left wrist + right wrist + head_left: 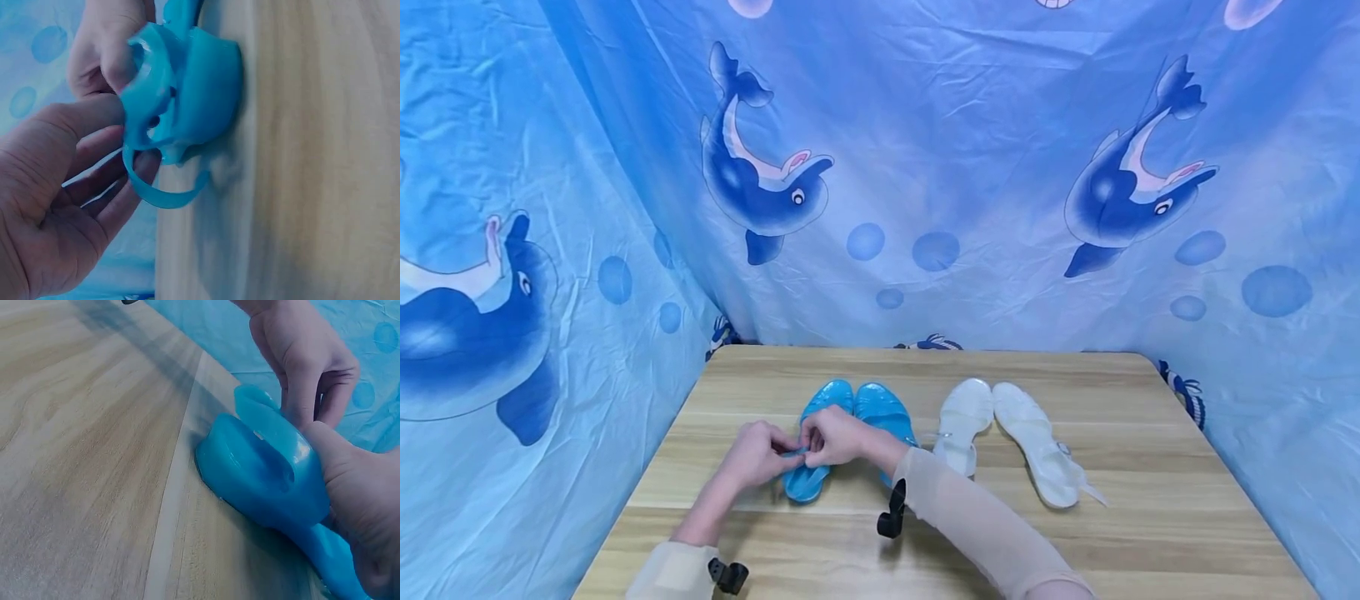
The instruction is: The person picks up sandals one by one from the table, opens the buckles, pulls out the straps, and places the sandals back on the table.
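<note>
At the left of the table are two blue jelly sandals, toes pointing away. Both hands meet at the ankle strap of the left blue sandal (807, 486). My left hand (754, 454) pinches the strap (165, 197) between thumb and fingers, and its loose end curls out below the fingers. My right hand (837, 435) pinches the same strap from the other side, close against the left fingertips. The sandal's heel (234, 469) sits on the wood under the hands. The second blue sandal (880, 404) lies just right, partly covered by the right wrist.
To the right lie two white sandals, one with its strap near the right sleeve (966, 408), the other angled outward with its strap end sticking out (1033, 442). The wooden table (1150, 517) is bordered by a blue dolphin-print curtain (985, 167). Each sleeve carries a black wrist camera (891, 521).
</note>
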Tool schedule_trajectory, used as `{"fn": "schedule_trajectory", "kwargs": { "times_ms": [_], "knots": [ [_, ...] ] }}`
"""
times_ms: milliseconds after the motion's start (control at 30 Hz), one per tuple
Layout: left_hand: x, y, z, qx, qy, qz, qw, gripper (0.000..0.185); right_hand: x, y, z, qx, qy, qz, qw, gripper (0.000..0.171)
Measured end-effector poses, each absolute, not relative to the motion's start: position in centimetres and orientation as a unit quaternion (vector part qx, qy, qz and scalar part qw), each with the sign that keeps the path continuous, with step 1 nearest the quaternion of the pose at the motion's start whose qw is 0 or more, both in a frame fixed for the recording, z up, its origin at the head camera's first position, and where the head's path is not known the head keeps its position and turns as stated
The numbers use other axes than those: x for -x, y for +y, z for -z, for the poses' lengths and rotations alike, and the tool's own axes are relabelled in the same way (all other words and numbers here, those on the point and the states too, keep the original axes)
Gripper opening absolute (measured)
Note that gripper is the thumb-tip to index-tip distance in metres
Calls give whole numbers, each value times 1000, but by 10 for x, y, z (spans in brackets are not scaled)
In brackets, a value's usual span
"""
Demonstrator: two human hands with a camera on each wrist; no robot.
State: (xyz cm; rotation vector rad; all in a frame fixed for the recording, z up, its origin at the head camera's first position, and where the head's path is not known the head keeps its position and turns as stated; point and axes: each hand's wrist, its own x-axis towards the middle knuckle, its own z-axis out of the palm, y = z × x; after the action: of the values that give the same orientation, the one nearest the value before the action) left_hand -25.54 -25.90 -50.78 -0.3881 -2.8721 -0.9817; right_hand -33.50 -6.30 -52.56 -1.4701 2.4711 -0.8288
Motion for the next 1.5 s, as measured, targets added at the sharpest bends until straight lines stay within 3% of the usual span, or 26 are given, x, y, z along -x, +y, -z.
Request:
{"fn": "schedule_trajectory", "kwargs": {
  "times_ms": [133,367,833,1200,1500],
  "knots": [
    [256,-258,510,104,-939,324,53,15,335,-60,522,488,824,277,77,4],
    [252,-257,511,62,-931,357,40,22,325,-55,513,469,830,292,79,14],
    [255,-257,512,139,-933,323,77,14,325,-59,516,480,837,252,75,5],
    [253,-260,516,54,-924,376,41,19,322,-56,514,460,839,282,70,17],
    [255,-263,513,62,-926,371,32,18,322,-56,513,479,833,268,64,7]
  ]
}}
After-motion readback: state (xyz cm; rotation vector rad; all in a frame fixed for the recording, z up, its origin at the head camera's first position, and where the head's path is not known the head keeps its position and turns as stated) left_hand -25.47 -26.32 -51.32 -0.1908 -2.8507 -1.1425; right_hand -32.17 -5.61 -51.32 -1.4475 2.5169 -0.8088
